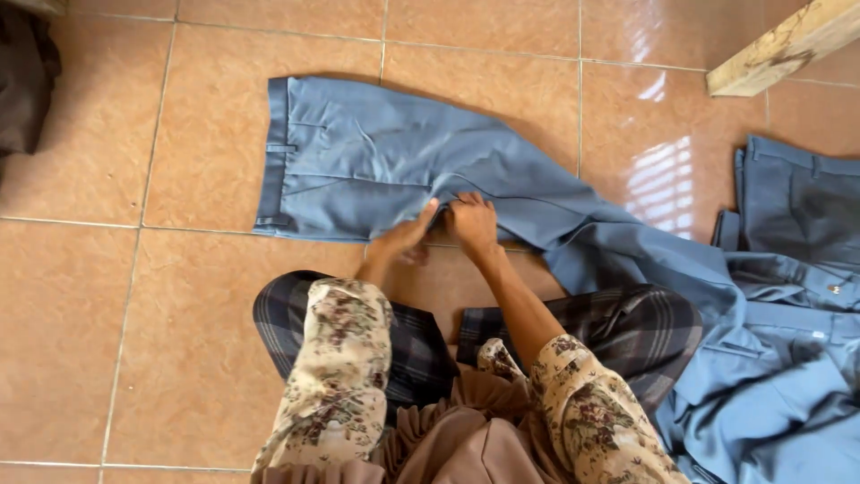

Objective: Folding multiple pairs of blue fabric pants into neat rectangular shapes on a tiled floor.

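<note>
A pair of grey-blue trousers [358,166] lies flat on the tan tiled floor, waistband to the left, legs trailing off to the right. My left hand [408,237] pinches the near edge of the fabric around the crotch seam. My right hand [472,224] sits right beside it, fingers curled on the same edge of cloth. Both forearms reach out from floral sleeves over my plaid-covered knees.
A heap of more grey-blue trousers [779,358] lies at the right, one pair spread above it [797,193]. A wooden beam [784,49] juts in at the top right. Dark cloth [22,81] lies at the top left. Glossy floor tiles [107,314] surround me.
</note>
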